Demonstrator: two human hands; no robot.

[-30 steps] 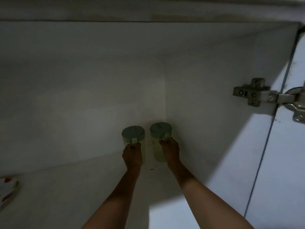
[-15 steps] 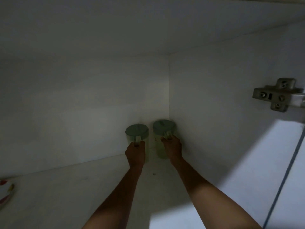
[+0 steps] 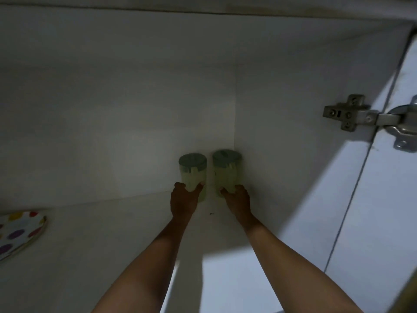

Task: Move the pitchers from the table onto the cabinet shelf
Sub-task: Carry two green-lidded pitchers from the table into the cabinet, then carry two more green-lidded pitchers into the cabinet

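- Two pale green pitchers with darker green lids are seen upright on the cabinet shelf (image 3: 112, 245), side by side in its far right corner.
- The left pitcher (image 3: 193, 175) is cupped low by the left hand (image 3: 183, 201), thumb and fingers spread around it.
- The right pitcher (image 3: 226, 171) is cupped the same way by the right hand (image 3: 237, 198).
- A polka-dot plate (image 3: 19, 232) lies well left of the left hand.
- A metal hinge (image 3: 352, 115) is fixed up and to the right of the right hand.

Polka-dot plate (image 3: 17, 232) lying at 9 o'clock on the shelf's left edge, partly cut off; metal door hinge (image 3: 365, 118) at 3 o'clock; small dark speck (image 3: 211, 214) at centre.
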